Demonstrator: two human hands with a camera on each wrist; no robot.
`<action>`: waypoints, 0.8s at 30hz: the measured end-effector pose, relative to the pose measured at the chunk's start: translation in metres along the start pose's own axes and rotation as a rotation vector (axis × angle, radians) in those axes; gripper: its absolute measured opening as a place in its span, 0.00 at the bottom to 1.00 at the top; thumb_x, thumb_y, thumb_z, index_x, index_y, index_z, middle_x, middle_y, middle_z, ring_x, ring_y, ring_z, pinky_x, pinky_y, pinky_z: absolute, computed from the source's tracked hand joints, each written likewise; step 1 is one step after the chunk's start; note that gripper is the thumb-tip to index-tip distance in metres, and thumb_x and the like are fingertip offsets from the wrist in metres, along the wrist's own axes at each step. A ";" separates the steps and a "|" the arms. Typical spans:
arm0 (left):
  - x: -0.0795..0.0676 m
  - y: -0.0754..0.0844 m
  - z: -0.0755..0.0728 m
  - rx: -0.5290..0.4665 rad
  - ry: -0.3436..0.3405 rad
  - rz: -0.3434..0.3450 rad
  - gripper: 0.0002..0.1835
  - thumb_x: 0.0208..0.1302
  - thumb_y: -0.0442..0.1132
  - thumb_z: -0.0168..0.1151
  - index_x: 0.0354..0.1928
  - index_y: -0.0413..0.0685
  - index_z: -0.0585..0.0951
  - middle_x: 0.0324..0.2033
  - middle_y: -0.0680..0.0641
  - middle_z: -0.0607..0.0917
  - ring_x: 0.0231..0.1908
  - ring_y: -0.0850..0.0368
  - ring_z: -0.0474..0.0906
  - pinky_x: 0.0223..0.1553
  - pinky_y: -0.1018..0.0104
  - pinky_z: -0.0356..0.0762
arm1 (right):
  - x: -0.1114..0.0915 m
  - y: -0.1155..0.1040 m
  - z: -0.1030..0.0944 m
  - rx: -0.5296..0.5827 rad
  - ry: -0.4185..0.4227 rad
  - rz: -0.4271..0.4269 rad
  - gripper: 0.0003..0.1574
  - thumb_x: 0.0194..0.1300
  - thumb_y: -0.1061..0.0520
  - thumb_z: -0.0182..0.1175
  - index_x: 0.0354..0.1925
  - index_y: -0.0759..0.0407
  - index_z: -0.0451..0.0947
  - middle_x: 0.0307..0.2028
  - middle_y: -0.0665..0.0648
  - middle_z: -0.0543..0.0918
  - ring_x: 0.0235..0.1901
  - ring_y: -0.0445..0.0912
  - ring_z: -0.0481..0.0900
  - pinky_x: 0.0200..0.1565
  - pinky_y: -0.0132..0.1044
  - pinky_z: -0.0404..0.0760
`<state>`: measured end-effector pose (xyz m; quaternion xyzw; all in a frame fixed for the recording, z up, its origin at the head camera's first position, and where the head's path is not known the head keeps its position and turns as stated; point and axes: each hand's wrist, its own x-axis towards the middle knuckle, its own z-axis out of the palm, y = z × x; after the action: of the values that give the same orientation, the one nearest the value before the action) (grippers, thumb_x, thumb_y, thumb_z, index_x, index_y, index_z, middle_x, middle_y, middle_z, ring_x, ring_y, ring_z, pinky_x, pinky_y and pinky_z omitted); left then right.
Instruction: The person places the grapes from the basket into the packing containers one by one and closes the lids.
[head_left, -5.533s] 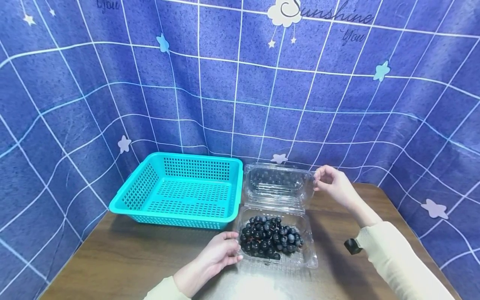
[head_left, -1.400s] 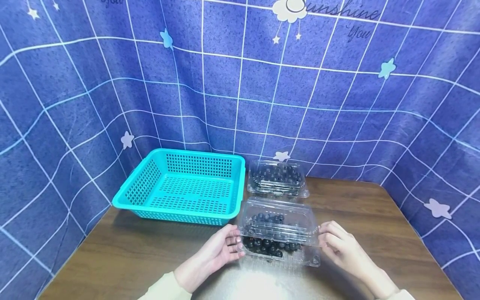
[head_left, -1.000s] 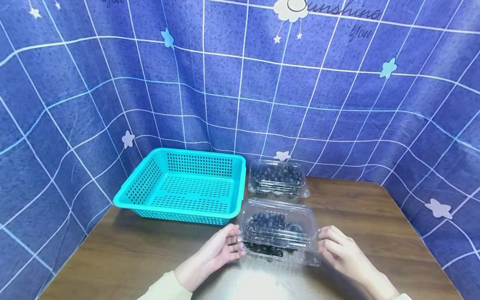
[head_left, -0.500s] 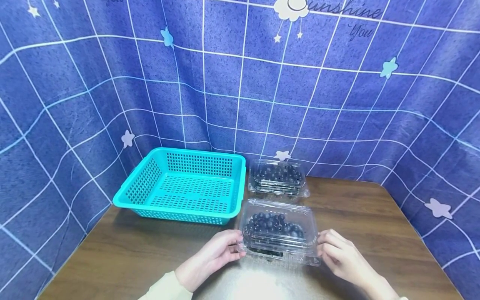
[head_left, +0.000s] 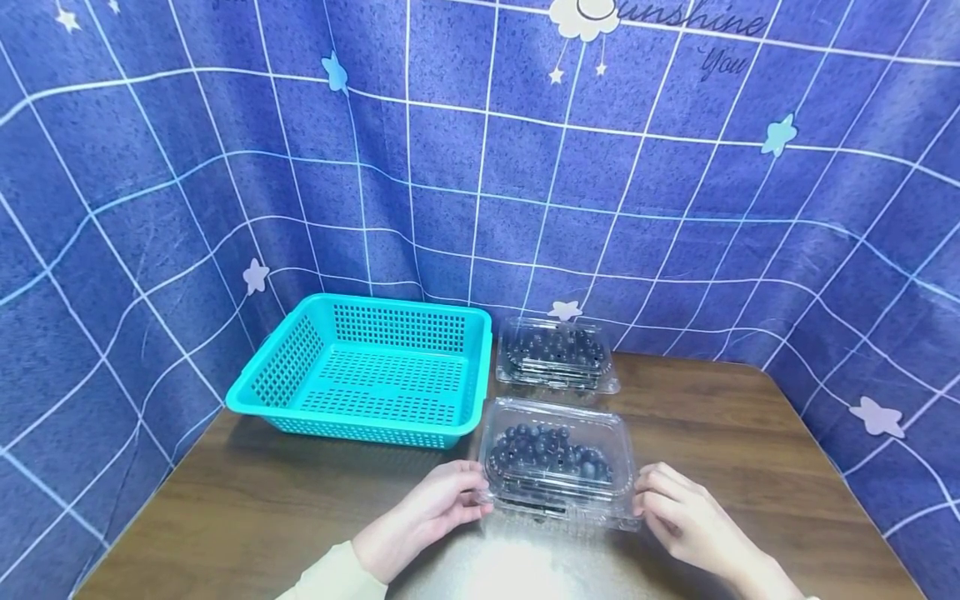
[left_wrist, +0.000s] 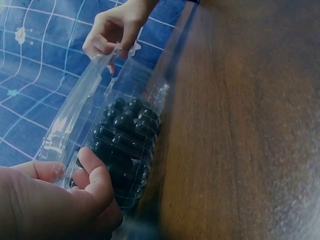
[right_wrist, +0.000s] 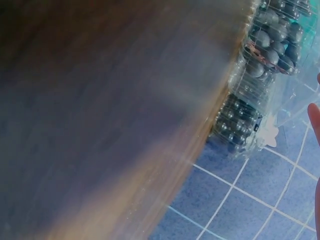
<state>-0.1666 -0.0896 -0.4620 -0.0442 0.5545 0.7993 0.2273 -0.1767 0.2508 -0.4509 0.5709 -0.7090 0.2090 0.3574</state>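
A clear plastic clamshell box (head_left: 617, 427) of dark grapes (head_left: 538, 443) lies on the table between both hands, its lid down over the fruit. At the front left corner, my left hand (head_left: 427, 510) pinches the box's rim. My right hand (head_left: 681, 510) holds the lid's front right corner between thumb and curled fingers. The left wrist view shows a narrow gap between the lid (left_wrist: 70, 115) and the grape-filled base (left_wrist: 159, 92). Only fingertips (right_wrist: 314, 117) of the right hand show at the edge of the right wrist view.
Behind it stands a second clamshell box (head_left: 555, 371) of dark grapes, lid down. A turquoise perforated basket (head_left: 360, 428) with nothing in it sits to the left. The wooden table (head_left: 720, 417) ends at a blue gridded curtain (head_left: 420, 217).
The lid, leaning back in the oldest frame, has swung forward and down over the grapes with my right hand at its corner. Over the last second it sank further; my left hand stayed at its corner.
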 end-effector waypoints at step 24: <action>0.000 -0.004 0.003 0.031 -0.011 0.061 0.16 0.51 0.22 0.50 0.44 0.32 0.65 0.33 0.45 0.73 0.27 0.58 0.74 0.34 0.69 0.79 | 0.000 0.006 -0.013 -0.030 -0.034 0.183 0.18 0.43 0.68 0.43 0.28 0.54 0.76 0.37 0.50 0.78 0.41 0.43 0.73 0.48 0.24 0.70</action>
<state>-0.1643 -0.0857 -0.4637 -0.0193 0.5666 0.7974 0.2067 -0.1791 0.2616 -0.4413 0.5018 -0.7673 0.2205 0.3330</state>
